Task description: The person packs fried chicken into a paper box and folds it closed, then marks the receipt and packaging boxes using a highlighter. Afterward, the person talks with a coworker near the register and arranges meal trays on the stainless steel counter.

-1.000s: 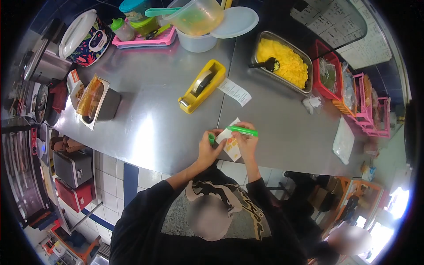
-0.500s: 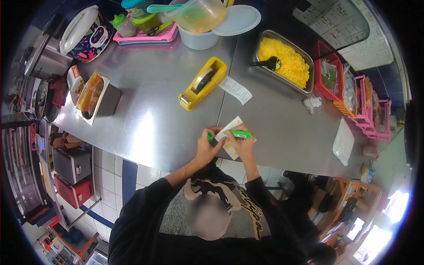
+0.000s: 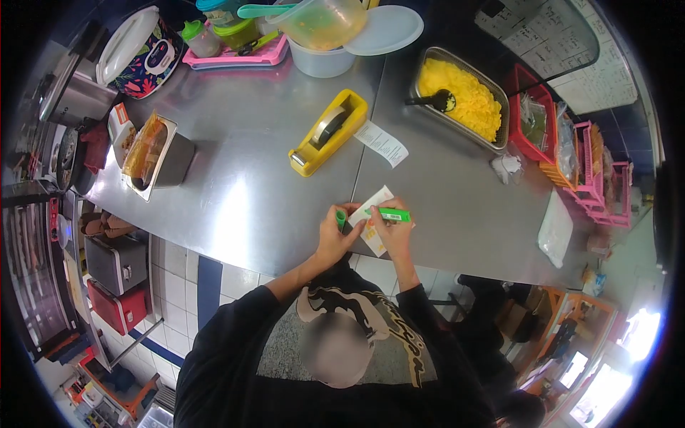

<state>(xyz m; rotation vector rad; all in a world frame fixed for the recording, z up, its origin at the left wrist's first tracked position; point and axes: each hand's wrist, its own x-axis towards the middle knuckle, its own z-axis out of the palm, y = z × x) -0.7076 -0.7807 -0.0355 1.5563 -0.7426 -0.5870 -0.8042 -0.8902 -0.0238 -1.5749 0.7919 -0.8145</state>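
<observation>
A: Where was the marker (image 3: 394,214), and how did it point?
B: Just below the centre of the frame, above the near edge of the desk (image 3: 264,164). Its long axis ran nearly level across the frame; the writing end pointed left and slightly up, at the card (image 3: 382,195).

A: State of the hands?
B: The right hand (image 3: 397,239) gripped the marker in its fingers. The left hand (image 3: 332,237) was closed around the green cap (image 3: 341,216), its fingers also steadying the card.

A: Counts?
B: One marker, one cap, one card. Also one yellow tape dispenser (image 3: 328,133), one printed slip (image 3: 382,144) and one black spoon (image 3: 444,100).

A: Other items?
B: The dispenser lay above the hands, slanting from lower left to upper right, with the slip at its right side. At upper right, a metal tray (image 3: 465,134) held yellow food (image 3: 465,93), the spoon resting on it; a red basket (image 3: 526,148) stood just beside. A metal container (image 3: 173,160) stood at left and a white packet (image 3: 555,232) lay at right.

A: Obstructions?
B: Fingers covered part of the card; its wording was too small to read. The dispenser stood between the hands and the plastic tub (image 3: 322,64) at top centre.
</observation>
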